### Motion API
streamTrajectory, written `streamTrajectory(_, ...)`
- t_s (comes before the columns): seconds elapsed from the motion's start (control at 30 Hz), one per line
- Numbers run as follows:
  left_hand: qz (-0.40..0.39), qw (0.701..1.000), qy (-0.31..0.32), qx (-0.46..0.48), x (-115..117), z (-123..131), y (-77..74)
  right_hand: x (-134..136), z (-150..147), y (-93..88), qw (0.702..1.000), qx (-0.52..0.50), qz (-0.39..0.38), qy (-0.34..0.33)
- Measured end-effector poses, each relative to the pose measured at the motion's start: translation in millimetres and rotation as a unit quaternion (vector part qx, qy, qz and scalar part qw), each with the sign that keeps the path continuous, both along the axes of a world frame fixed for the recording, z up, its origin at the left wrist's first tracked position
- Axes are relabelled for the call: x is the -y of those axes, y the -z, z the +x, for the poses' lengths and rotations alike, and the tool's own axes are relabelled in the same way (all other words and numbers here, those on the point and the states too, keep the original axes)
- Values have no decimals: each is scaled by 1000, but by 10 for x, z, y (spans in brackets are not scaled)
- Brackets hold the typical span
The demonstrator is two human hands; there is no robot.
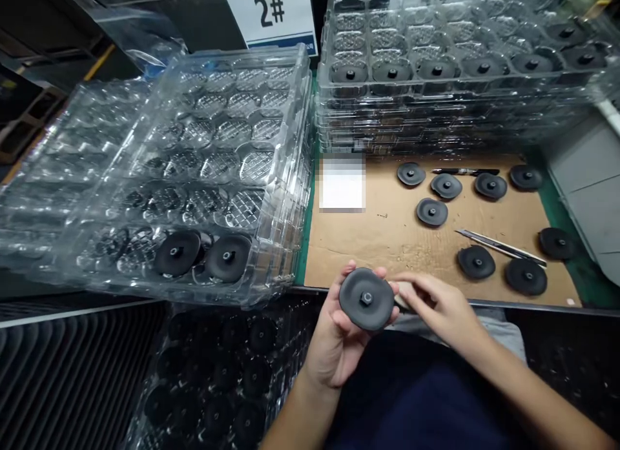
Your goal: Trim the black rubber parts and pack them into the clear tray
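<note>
My left hand grips a black rubber disc by its edge, its face with the small central stud turned up towards me. Beside the disc's right rim is my right hand, fingers curled and drawn together. What those fingers hold, if anything, is hard to make out; a small dark part shows under them. Several similar discs lie loose on a cardboard sheet, among them one black disc beside a slim metal tool.
On the left stands a stack of clear plastic trays, its top tray holding two discs in the front row. Another tray stack with discs stands behind the cardboard. A pen lies there too. Below left sits a disc-filled tray.
</note>
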State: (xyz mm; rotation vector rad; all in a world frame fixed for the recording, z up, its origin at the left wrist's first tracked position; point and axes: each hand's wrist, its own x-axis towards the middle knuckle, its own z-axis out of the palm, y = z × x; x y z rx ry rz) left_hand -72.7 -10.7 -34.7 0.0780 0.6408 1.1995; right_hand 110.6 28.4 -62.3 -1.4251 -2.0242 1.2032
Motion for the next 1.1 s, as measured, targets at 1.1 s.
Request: streamTrajectory(1.1, 42, 992, 32, -116, -37, 530, -148, 55, 292, -888, 983, -38, 180, -9)
